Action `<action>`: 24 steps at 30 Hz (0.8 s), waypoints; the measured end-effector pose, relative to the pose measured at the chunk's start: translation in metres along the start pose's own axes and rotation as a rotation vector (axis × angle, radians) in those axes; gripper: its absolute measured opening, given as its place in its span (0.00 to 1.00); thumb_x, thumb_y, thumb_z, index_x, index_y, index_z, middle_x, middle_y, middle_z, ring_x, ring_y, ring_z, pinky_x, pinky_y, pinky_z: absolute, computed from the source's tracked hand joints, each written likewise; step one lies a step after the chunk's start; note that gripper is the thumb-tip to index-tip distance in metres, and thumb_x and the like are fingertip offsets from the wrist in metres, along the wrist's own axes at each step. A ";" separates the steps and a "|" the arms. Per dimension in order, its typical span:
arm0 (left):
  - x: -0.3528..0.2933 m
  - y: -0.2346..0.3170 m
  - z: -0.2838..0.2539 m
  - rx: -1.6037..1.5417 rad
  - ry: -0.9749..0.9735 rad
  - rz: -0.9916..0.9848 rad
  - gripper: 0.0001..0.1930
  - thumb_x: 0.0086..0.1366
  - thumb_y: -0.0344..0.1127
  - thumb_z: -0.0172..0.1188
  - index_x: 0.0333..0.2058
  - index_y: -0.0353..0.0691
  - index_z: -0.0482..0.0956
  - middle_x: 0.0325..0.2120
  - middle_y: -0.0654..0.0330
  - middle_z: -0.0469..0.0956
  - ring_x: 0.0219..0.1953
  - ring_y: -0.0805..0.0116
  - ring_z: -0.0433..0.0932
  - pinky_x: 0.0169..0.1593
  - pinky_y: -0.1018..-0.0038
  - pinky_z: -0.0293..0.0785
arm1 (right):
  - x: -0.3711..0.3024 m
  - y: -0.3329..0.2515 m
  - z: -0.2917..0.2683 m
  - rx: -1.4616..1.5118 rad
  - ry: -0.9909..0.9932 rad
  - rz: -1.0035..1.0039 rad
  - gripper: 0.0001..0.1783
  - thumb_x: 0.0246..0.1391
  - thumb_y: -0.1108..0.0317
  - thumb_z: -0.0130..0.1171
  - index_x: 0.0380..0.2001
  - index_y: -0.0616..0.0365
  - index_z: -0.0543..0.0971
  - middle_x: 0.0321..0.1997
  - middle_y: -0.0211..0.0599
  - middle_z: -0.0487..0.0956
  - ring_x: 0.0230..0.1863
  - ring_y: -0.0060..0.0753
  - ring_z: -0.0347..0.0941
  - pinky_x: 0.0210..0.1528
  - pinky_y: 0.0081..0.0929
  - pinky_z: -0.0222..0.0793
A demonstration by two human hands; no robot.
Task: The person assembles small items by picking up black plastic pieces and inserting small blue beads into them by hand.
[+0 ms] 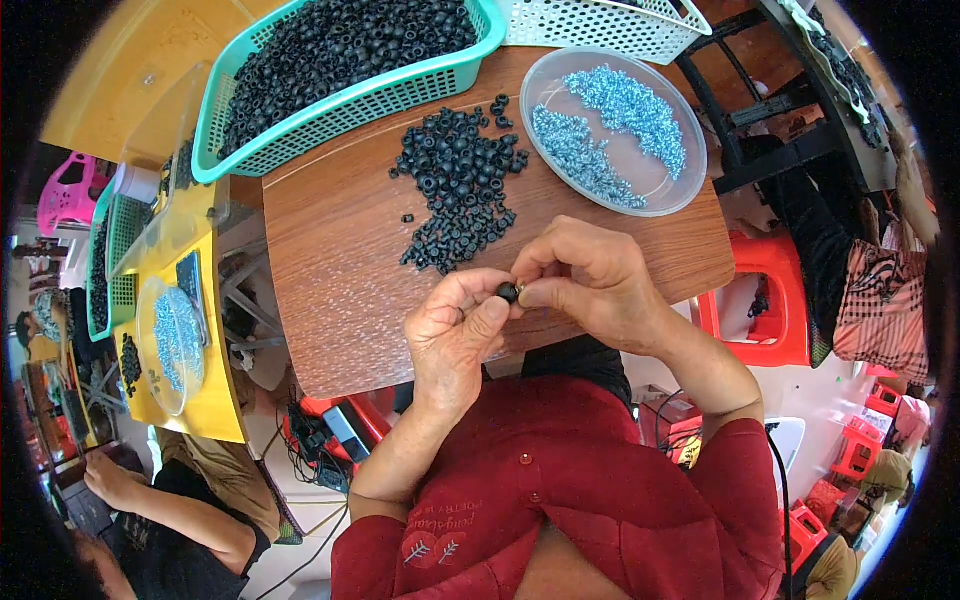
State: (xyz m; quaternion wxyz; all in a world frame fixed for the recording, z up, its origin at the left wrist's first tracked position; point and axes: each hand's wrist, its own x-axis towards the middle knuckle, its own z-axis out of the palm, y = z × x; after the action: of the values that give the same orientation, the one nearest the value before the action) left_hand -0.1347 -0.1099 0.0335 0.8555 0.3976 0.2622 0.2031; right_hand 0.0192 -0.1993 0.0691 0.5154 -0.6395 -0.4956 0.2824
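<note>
Between the thumb and forefinger of my left hand (455,330) is a small round black plastic piece (508,292), held over the near edge of the wooden table. My right hand (590,278) meets it from the other side, fingertips pinched together against the piece. Whatever sits in that pinch is too small and too covered to name. Just beyond my hands lies a loose pile of black round pieces (455,155), with smaller black rings (460,235) along its near side. A clear round plastic dish (690,185) at the far right holds two heaps of small shiny blue pieces (630,105).
A turquoise perforated basket (330,125) full of black pieces stands at the table's (340,290) far left, a white basket (600,35) beside it. Red stools (770,300) stand to the right. Left, a person in black sits by a yellow table (215,390) with another blue-filled dish (180,345).
</note>
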 end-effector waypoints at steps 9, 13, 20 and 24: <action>-0.003 -0.007 -0.001 -0.038 0.010 0.028 0.12 0.60 0.31 0.61 0.41 0.33 0.75 0.28 0.65 0.77 0.23 0.84 0.68 0.23 0.89 0.61 | 0.001 0.003 -0.002 -0.007 -0.075 0.142 0.09 0.41 0.74 0.68 0.25 0.60 0.76 0.24 0.25 0.75 0.24 0.16 0.68 0.25 0.18 0.63; -0.003 -0.014 -0.005 -0.086 -0.069 0.021 0.13 0.60 0.33 0.62 0.41 0.33 0.74 0.28 0.63 0.76 0.21 0.83 0.66 0.21 0.88 0.59 | 0.002 0.013 -0.003 0.416 -0.206 0.536 0.09 0.42 0.72 0.68 0.24 0.59 0.77 0.23 0.25 0.75 0.25 0.13 0.68 0.25 0.14 0.61; 0.014 -0.013 -0.014 -0.424 -0.152 -0.116 0.13 0.64 0.37 0.56 0.41 0.36 0.71 0.33 0.53 0.76 0.28 0.68 0.74 0.33 0.72 0.71 | -0.011 0.009 0.010 0.065 0.246 0.142 0.06 0.46 0.74 0.64 0.29 0.62 0.78 0.26 0.27 0.76 0.26 0.18 0.69 0.28 0.18 0.64; 0.017 -0.008 -0.012 -0.469 -0.106 -0.061 0.11 0.66 0.37 0.53 0.42 0.37 0.70 0.40 0.50 0.75 0.46 0.54 0.76 0.48 0.62 0.70 | -0.015 0.001 0.012 -0.283 0.198 -0.158 0.07 0.44 0.77 0.63 0.30 0.62 0.78 0.28 0.32 0.77 0.28 0.27 0.70 0.29 0.24 0.66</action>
State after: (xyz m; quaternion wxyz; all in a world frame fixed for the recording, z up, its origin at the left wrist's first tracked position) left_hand -0.1274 -0.0984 0.0159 0.9428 0.1899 0.1746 0.2112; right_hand 0.0037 -0.2084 0.0618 0.4872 -0.6893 -0.5260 0.1041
